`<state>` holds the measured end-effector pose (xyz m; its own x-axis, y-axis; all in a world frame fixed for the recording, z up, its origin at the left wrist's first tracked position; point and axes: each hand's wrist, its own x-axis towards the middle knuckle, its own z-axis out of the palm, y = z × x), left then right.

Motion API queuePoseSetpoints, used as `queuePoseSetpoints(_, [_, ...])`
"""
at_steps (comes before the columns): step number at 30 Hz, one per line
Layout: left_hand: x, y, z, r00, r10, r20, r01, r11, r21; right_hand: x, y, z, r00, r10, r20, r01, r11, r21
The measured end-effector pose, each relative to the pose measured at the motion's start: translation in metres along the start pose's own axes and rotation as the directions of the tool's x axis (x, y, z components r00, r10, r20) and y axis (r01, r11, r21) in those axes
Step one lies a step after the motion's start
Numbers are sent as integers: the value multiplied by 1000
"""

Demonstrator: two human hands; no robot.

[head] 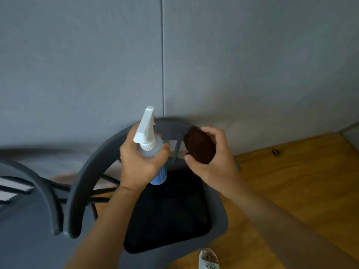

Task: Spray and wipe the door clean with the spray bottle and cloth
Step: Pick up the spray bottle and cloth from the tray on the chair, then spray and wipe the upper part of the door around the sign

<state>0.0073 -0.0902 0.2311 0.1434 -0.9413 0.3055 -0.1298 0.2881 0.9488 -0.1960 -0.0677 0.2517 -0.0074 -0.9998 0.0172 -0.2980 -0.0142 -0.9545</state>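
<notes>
The left hand point(139, 162) grips the spray bottle point(150, 146), nozzle up, above the chair point(81, 191); the right hand point(211, 160) clutches the balled brown cloth point(198, 146) just right of it, the grey door point(252, 65) behind the chair

Spray bottle point(150, 146) left of cloth point(199, 145), above chair point(174, 210).

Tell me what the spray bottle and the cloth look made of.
Spray bottle: likely plastic, with a cloudy translucent body, an opaque white trigger head and a blue label low down. Cloth: dark brown, matte and fuzzy, probably microfibre or terry, balled up in the right hand.
</notes>
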Motion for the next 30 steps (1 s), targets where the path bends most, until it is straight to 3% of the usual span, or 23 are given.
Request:
queuePoseSetpoints(4, [31, 74, 4, 998, -4, 60, 6, 999, -44, 5, -87, -41, 983, 126, -130, -91, 964, 252])
queuePoseSetpoints(7, [50, 131, 11, 992, 34, 119, -23, 996, -89, -4, -144, -79, 978, 165, -125, -106, 918, 381])
queuePoseSetpoints(12, [71, 228, 42, 964, 119, 237, -75, 980, -186, -30, -214, -140, 929, 164, -333, -51, 945, 322])
queuePoseSetpoints(16, [80, 294, 84, 918, 202, 342, -125, 964, -234, -50, -256, -190, 861, 68, -504, 73, 964, 255])
queuePoseSetpoints(30, [31, 475, 315, 764, 398, 508, -189, 890, -414, -153, -323, -428, 605, -281, -745, 237, 957, -168])
